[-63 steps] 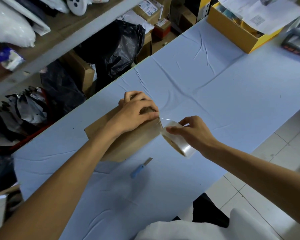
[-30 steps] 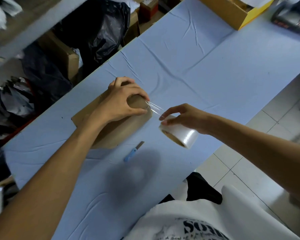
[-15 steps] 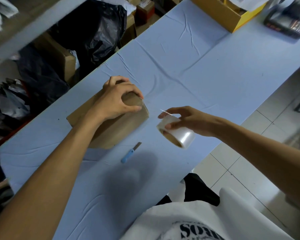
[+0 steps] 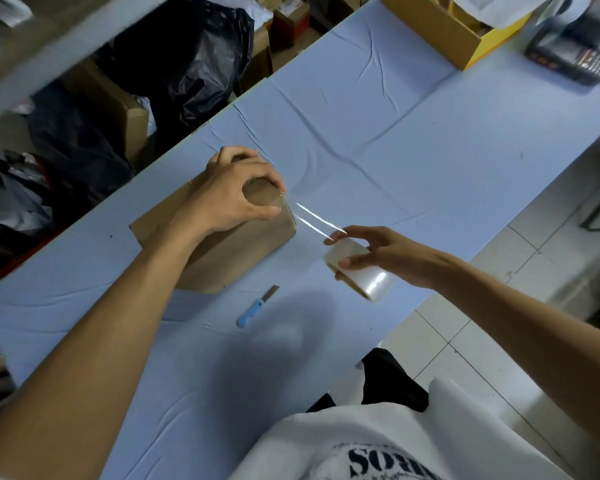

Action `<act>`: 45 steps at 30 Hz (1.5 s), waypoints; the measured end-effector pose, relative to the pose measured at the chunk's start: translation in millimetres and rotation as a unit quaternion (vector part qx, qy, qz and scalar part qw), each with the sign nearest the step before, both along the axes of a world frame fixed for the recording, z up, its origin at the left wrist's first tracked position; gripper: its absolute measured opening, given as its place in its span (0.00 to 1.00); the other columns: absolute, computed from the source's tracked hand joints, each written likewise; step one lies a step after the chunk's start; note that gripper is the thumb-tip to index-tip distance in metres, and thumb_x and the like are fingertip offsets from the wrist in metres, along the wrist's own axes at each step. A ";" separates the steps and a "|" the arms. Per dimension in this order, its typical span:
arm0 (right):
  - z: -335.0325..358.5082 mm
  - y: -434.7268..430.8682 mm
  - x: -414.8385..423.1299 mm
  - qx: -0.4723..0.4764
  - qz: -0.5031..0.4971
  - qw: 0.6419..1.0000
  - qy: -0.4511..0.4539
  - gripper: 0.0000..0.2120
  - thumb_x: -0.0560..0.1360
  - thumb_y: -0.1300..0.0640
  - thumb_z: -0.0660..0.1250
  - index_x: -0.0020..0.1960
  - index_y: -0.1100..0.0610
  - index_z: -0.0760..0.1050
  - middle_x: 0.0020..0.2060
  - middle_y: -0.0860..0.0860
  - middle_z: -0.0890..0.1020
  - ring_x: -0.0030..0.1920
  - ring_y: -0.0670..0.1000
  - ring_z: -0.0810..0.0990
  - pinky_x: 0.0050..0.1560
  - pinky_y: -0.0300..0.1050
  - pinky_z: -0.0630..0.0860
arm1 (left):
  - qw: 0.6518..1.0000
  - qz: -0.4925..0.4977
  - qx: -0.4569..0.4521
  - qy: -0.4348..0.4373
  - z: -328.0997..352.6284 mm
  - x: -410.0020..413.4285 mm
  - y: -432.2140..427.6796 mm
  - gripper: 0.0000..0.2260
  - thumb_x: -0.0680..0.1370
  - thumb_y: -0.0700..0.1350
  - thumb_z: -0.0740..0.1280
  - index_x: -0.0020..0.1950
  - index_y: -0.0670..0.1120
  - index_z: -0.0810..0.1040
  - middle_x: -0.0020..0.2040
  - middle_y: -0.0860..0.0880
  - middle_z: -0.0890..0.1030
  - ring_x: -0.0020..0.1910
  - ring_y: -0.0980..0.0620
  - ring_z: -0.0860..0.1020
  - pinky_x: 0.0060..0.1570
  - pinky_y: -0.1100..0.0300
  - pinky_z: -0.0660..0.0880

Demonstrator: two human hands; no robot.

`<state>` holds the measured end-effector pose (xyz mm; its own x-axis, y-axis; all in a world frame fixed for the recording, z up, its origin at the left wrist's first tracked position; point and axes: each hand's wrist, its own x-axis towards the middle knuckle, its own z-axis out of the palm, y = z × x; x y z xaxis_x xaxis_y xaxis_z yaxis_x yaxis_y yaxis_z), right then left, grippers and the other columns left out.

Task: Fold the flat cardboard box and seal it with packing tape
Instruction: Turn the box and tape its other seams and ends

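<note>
Head view: your right hand [image 4: 392, 258], curled round the clear packing-tape roll [image 4: 364, 277], has pulled away toward 4 o'clock, stretching a glossy strip [image 4: 317, 221] from the brown cardboard box [image 4: 243, 251]. Your left hand [image 4: 236, 199] grips the box's corner, pinning the tape end, so sealing looks underway.

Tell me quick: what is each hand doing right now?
Left hand: fingers curled round the end of the cardboard box, gripping it.
Right hand: holds the roll of clear tape, a strip stretched to the box.
</note>
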<state>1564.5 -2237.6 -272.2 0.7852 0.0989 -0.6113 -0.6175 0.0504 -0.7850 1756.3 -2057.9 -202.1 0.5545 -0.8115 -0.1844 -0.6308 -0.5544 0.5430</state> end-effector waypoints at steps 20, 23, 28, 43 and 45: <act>-12.9 10.8 -7.5 -0.055 -0.111 0.992 0.035 0.06 0.74 0.54 0.71 0.42 0.57 0.81 0.36 0.52 0.80 0.36 0.51 0.77 0.35 0.38 0.71 | 0.995 -0.070 0.050 -0.050 -16.7 6.2 -4.3 0.08 0.75 0.51 0.68 0.53 0.57 0.79 0.55 0.59 0.72 0.64 0.55 0.56 0.64 0.56 0.54; -10.4 11.0 -6.6 -0.071 -0.127 0.989 0.031 0.05 0.74 0.55 0.71 0.43 0.56 0.81 0.35 0.52 0.80 0.33 0.49 0.77 0.30 0.35 0.71 | 0.994 -0.078 0.049 -0.053 -18.8 5.6 -3.8 0.09 0.74 0.54 0.66 0.54 0.58 0.79 0.55 0.60 0.72 0.66 0.53 0.57 0.63 0.56 0.52; -4.5 17.9 -6.1 -0.085 -0.125 0.988 0.025 0.05 0.74 0.55 0.71 0.45 0.57 0.80 0.35 0.52 0.79 0.30 0.49 0.76 0.28 0.35 0.72 | 0.986 -0.097 0.083 -0.109 -21.6 5.0 -1.1 0.23 0.75 0.58 0.64 0.70 0.63 0.66 0.66 0.57 0.71 0.73 0.50 0.54 0.68 0.44 0.50; -4.2 26.5 -6.4 -0.142 -0.126 0.982 0.000 0.08 0.74 0.58 0.71 0.50 0.62 0.81 0.35 0.53 0.78 0.26 0.43 0.74 0.27 0.31 0.70 | 0.990 0.082 -0.073 -0.090 -88.9 -108.0 65.5 0.05 0.74 0.43 0.66 0.48 0.46 0.79 0.43 0.51 0.80 0.42 0.51 0.80 0.40 0.58 0.75; -3.3 26.2 -6.0 -0.142 -0.123 0.982 0.000 0.08 0.74 0.58 0.71 0.50 0.62 0.81 0.34 0.53 0.77 0.25 0.43 0.74 0.27 0.30 0.69 | 0.989 0.127 0.045 -0.055 -126.7 -114.6 77.2 0.07 0.76 0.43 0.66 0.54 0.45 0.77 0.51 0.48 0.79 0.51 0.46 0.78 0.44 0.54 0.73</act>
<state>1558.4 -2211.4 -275.5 0.7632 -0.2695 -0.5872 -0.6147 -0.0230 -0.7884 1641.7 -1980.7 -328.8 0.7584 -0.6271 -0.1777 -0.5177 -0.7452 0.4204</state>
